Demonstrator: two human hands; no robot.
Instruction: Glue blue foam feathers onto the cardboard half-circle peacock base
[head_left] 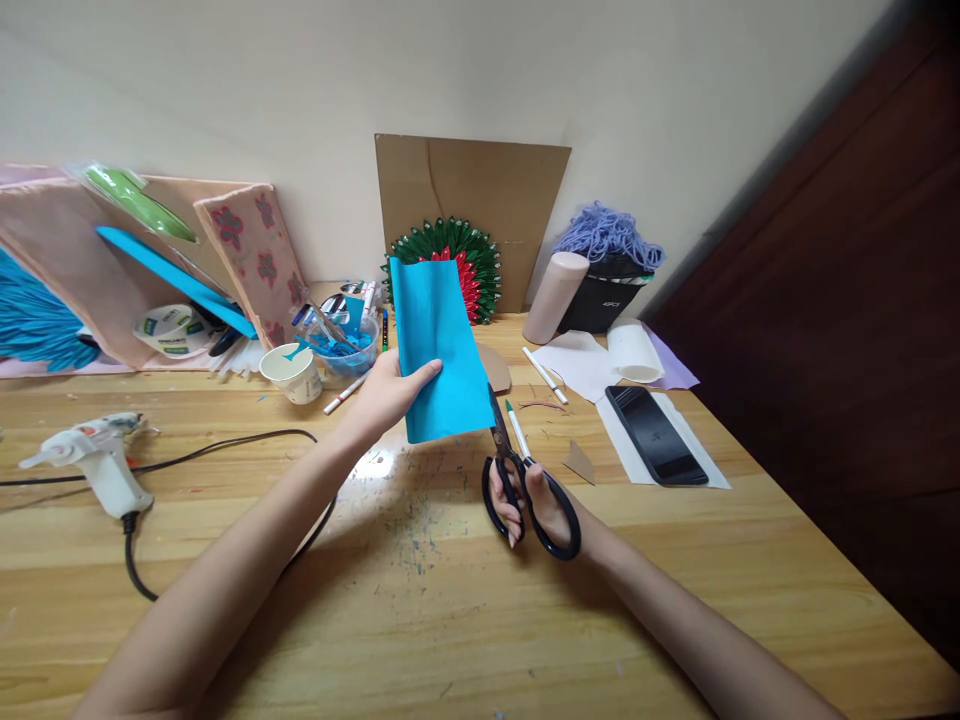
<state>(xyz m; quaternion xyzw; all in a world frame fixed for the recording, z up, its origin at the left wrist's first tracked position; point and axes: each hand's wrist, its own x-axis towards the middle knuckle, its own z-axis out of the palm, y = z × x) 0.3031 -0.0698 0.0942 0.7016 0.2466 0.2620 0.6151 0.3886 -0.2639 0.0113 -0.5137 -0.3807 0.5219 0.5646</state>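
Observation:
My left hand [390, 393] pinches a sheet of blue paper [442, 340] at its left side, thumb on the near face and the other fingers hidden behind. The sheet is held up above the table and appears folded along its left edge. My right hand [536, 500] grips black-handled scissors [551, 520], fingers through the loops. Their blades point up at the lower right corner of the sheet; whether they have paper between them I cannot tell. Behind the sheet, partly covered, a round green and red decoration [480, 265] leans on a cardboard panel [480, 180].
A white glue gun [105, 465] with a black cord lies at left. Near it stand a paper cup [291, 372] and a clear tub [349, 345] of blue scraps. On the right are a phone [655, 435], a pink bottle [555, 297] and purple yarn [607, 238].

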